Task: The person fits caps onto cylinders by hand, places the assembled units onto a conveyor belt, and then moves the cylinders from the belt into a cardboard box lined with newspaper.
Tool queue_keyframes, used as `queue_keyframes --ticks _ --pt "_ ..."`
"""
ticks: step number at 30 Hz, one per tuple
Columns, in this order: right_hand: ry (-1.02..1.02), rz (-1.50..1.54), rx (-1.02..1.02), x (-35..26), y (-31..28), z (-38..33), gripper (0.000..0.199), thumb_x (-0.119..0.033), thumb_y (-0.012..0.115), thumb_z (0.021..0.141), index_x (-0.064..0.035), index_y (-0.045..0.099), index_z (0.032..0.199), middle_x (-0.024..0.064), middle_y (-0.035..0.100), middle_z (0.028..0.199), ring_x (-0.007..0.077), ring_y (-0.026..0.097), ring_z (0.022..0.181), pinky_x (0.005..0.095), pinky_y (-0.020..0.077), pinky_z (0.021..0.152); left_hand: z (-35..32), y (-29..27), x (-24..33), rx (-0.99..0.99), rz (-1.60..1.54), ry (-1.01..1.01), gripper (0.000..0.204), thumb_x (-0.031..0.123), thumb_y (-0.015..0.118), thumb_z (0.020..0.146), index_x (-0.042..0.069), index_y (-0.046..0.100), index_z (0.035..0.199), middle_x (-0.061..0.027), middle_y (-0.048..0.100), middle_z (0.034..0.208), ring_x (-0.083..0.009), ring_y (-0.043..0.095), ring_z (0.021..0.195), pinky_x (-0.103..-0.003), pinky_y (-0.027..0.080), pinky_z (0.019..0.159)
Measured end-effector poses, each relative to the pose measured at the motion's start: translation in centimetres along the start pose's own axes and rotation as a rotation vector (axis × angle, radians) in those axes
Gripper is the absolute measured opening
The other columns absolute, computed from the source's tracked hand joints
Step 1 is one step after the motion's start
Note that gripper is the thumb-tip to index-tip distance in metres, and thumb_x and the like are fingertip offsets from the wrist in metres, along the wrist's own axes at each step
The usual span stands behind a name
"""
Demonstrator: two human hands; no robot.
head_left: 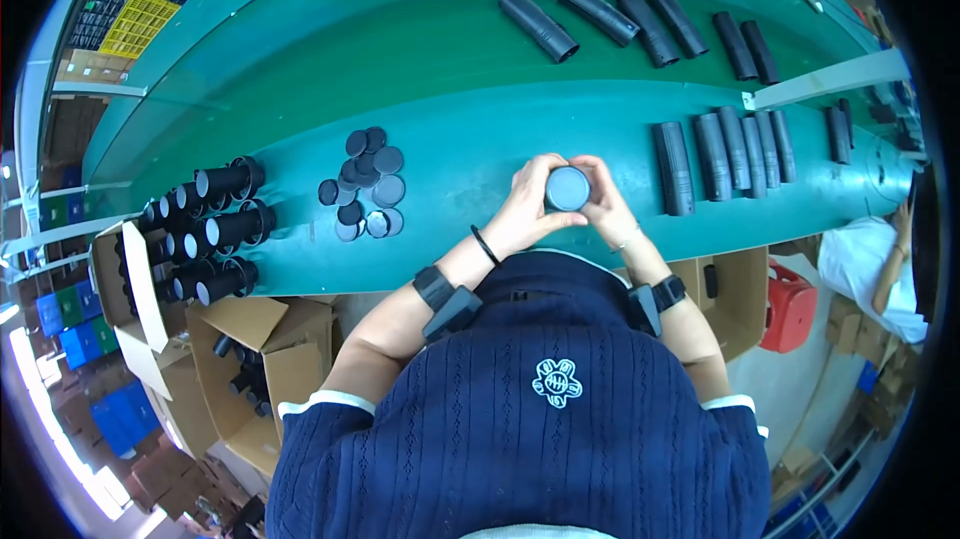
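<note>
My left hand (536, 197) and my right hand (602, 201) are both closed around a dark tube (568, 189) in front of my chest, just over the green table (470, 139). Its round grey end faces up; the rest of its length is hidden. To the left lies a loose heap of round black caps (388, 160), one of them with a shiny face. Several ribbed black tubes (673, 169) lie side by side right of my hands.
Black cylinders with flared rims (240, 229) are stacked at the table's left end. More black tubes (538, 27) rest on the green belt behind. Below the table edge stand an open cardboard box (235, 399) and a red plastic item (790, 309). Another person's arm (893, 264) shows far right.
</note>
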State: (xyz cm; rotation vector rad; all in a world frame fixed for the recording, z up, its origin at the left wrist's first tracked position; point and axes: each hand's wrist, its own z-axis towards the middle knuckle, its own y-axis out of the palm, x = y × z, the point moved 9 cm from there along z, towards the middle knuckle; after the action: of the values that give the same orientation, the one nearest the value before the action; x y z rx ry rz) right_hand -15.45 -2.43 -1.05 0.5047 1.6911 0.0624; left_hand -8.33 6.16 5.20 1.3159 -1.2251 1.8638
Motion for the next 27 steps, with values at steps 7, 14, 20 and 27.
queue_keyframes --ticks 7,14,20,27 --pt "-0.166 -0.409 -0.032 -5.6 3.0 -0.7 0.068 -0.012 0.074 0.074 -0.0061 0.041 0.133 0.0108 0.046 0.125 0.0207 0.044 0.121 0.0314 0.0384 0.100 -0.4 -0.1 -1.3 0.001 -0.039 -0.001 0.077 0.019 0.078 0.067 0.002 0.035 0.128 -0.0199 0.047 0.122 -0.0363 0.047 0.116 -0.041 0.040 0.098" --pt "-0.308 -0.768 0.094 -7.2 3.6 -1.8 0.068 -0.015 0.078 0.069 -0.0041 0.048 0.129 0.0120 0.051 0.120 0.0236 0.054 0.108 0.0307 0.0465 0.086 -0.7 -0.3 -1.3 0.082 0.002 -0.029 0.059 0.015 0.075 0.067 0.004 0.048 0.118 -0.0172 0.057 0.115 -0.0365 0.054 0.108 -0.042 0.045 0.091" --pt "-0.349 -0.810 0.119 -7.4 3.8 -2.2 0.068 -0.013 0.080 0.067 -0.0023 0.049 0.127 0.0135 0.054 0.118 0.0247 0.056 0.105 0.0318 0.0472 0.085 -0.9 -0.3 -0.7 0.123 0.111 -0.007 0.057 0.016 0.076 0.064 0.005 0.051 0.114 -0.0160 0.058 0.111 -0.0354 0.056 0.105 -0.042 0.047 0.088" --pt "-0.184 -0.665 0.023 -4.6 2.1 -1.8 0.103 -0.017 0.082 0.064 -0.0053 0.020 0.145 0.0201 0.040 0.136 0.0308 0.036 0.132 0.0365 0.0295 0.108 -0.2 -0.4 -3.8 0.204 -0.497 -0.254 0.059 0.011 0.079 0.074 0.000 0.046 0.121 -0.0082 0.058 0.110 -0.0192 0.058 0.103 -0.032 0.049 0.087"
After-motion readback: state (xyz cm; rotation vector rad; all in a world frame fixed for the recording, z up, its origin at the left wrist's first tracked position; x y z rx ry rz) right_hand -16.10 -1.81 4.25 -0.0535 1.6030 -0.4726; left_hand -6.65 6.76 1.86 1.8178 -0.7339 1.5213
